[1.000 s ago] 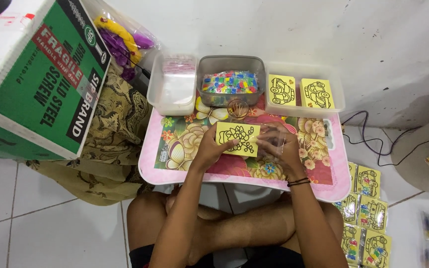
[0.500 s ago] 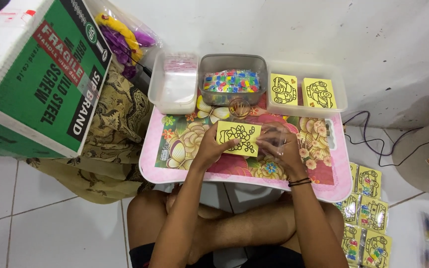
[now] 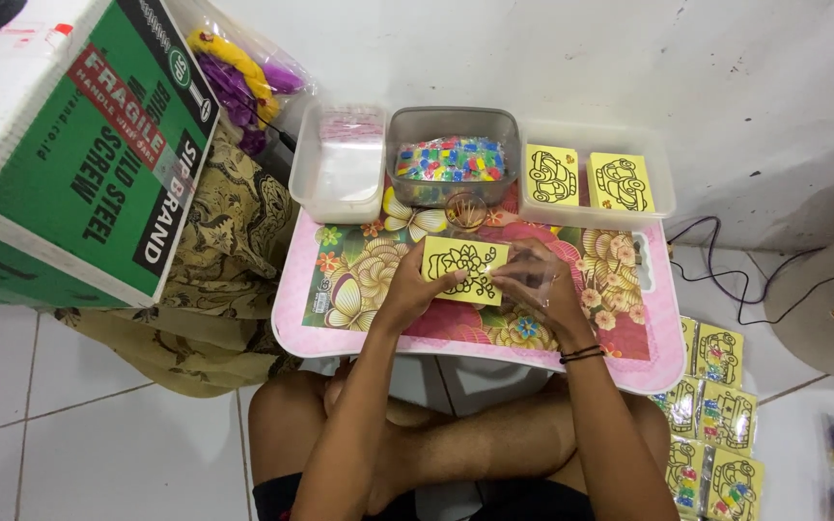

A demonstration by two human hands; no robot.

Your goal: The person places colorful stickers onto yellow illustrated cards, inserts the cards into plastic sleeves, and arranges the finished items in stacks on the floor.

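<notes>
A yellow card (image 3: 465,269) with a black outline drawing lies flat on the flowered lap table (image 3: 359,289), near its middle and just in front of the row of tubs. The left hand (image 3: 415,289) rests on the card's left edge, thumb and fingertips closed down on it and pinning it to the tabletop. The right hand (image 3: 538,280) sits at the card's right edge with its fingers curled together over that corner; whether they pinch the card itself or something small, such as a peel-off film, cannot be told, because the fingers hide it. Compared with the pictures from a moment earlier, card and hands sit in almost the same place; only the fingers of the right hand seem to have shifted slightly at the corner, so the work reads as slow, fine handling and not a move to a new spot. Behind the card, touching the table's far edge, stand three containers: a clear tub (image 3: 338,178) on the left, a grey tub of small colourful pieces (image 3: 451,159) in the middle, and a clear tray (image 3: 596,181) holding two more yellow cards on the right. A stack of finished cards in wrappers (image 3: 716,415) lies on the tiled floor to the right, and a large green and white cardboard box (image 3: 69,145) stands to the left.
</notes>
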